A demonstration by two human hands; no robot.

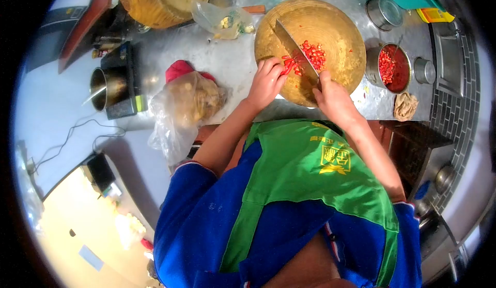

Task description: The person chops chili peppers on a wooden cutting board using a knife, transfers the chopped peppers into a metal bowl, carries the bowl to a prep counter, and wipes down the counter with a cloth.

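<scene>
Whole red chilies [287, 65] lie on my round wooden chopping board [338, 27], left of the blade, with chopped red pieces [314, 55] mostly on its right. My left hand [267, 82] has its fingers bent over the chilies, grasping them; my right hand [333, 99] is clenched round the handle of a cleaver [295, 48]. Just right of the board stands a steel pot [373, 70] of chopped chili, a crumpled brown cloth [405, 106] near it. On the steel counter [237, 60] to my left sits a filled clear plastic bag [173, 115].
</scene>
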